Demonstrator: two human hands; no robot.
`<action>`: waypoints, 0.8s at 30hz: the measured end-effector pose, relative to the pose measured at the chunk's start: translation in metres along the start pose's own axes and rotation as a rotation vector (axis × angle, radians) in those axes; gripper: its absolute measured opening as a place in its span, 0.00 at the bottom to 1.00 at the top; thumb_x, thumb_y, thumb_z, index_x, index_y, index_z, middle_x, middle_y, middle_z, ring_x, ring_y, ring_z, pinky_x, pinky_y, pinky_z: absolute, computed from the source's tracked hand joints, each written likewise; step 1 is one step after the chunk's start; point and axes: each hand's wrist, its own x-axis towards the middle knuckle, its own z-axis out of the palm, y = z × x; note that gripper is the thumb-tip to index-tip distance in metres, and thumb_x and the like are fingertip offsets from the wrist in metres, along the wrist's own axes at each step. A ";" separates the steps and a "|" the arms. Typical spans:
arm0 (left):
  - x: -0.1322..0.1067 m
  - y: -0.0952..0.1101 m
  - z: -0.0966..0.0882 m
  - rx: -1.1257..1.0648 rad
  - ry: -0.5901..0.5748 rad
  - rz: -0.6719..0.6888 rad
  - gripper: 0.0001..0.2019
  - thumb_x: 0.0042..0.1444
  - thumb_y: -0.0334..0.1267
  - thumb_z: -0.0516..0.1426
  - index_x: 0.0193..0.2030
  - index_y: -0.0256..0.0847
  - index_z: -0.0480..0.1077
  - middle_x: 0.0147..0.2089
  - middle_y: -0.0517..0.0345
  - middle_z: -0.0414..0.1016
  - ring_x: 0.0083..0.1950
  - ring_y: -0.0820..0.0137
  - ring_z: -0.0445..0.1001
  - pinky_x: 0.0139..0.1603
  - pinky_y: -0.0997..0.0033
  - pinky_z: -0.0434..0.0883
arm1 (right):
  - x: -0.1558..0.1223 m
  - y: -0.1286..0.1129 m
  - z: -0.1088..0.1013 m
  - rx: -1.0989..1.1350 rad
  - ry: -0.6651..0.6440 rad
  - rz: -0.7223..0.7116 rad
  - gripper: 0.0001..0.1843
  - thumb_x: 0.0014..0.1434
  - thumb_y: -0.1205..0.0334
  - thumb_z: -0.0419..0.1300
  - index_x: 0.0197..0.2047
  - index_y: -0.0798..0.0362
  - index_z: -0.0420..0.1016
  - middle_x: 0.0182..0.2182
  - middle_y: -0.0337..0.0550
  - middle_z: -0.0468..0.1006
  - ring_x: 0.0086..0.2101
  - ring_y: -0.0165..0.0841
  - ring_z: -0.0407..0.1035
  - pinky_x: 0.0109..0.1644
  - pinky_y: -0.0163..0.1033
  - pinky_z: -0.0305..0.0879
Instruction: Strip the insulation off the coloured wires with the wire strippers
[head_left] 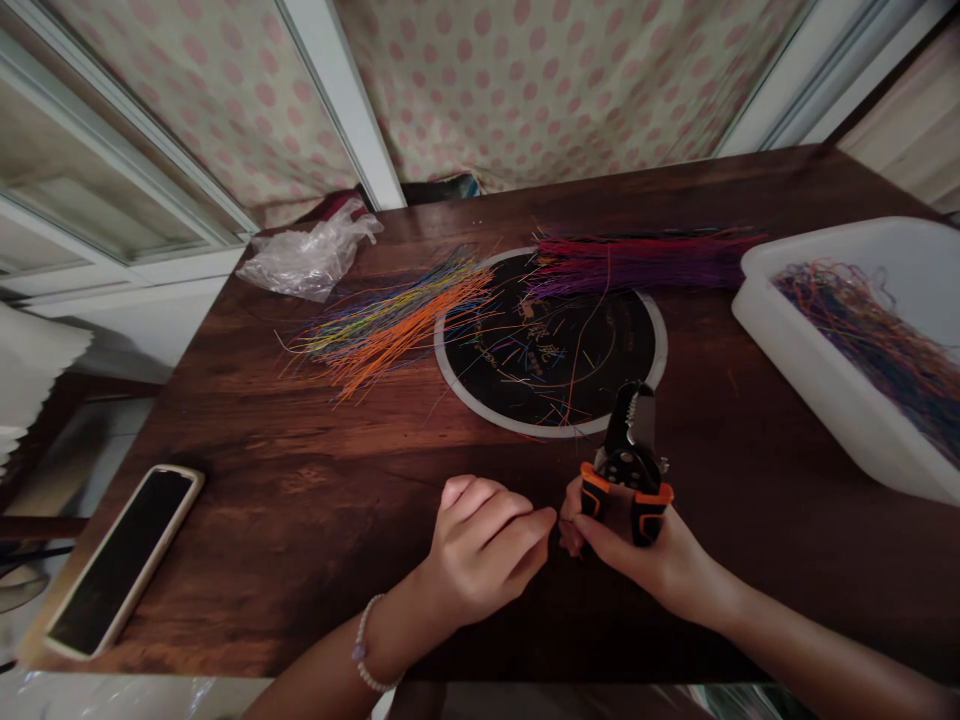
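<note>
The right hand [675, 565] grasped one pair of pliers [628, 440] with black-and-orange rubber handles, its dark metal head pointing up. The left hand [480, 550], wearing one beaded bracelet [362, 640], was curled just beside the pliers; whether its fingertips pinched anything could not be told. On the dark wooden table [225, 500] lay two loose bunches of thin strands, one orange and multicoloured [390, 320], one red and purple [637, 262], by one round black plate [607, 340] with a pale rim. One white plastic tub [787, 350] held tangled strands [862, 345]. One phone [120, 560] and one crumpled clear plastic bag [311, 255] lay well apart from the hands.
</note>
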 end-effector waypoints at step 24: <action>0.011 0.003 -0.032 -0.132 0.097 -0.070 0.09 0.57 0.24 0.59 0.42 0.39 0.71 0.27 0.63 0.76 0.23 0.75 0.72 0.27 0.69 0.68 | -0.002 0.006 -0.023 -1.068 0.288 -0.619 0.22 0.51 0.75 0.53 0.49 0.50 0.67 0.39 0.47 0.75 0.40 0.42 0.70 0.43 0.47 0.66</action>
